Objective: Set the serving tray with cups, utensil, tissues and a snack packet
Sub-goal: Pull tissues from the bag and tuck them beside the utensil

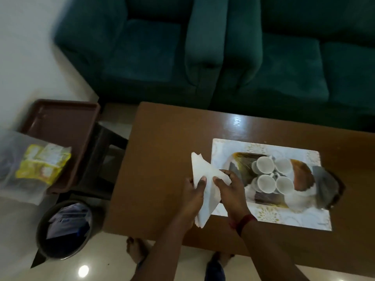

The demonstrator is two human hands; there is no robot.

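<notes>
Both hands, left hand (194,191) and right hand (229,187), pinch the folded tissues (203,179) at frame center, probably squaring them for the tray (263,216) with 4 cups (272,175).

White tissues (205,185); white cups (272,175); gold-floral tray (267,214); teal sofa (223,47); yellow packet (43,163).

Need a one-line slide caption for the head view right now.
Both hands, left and right, hold folded tissues beside the tray carrying four white cups.
</notes>
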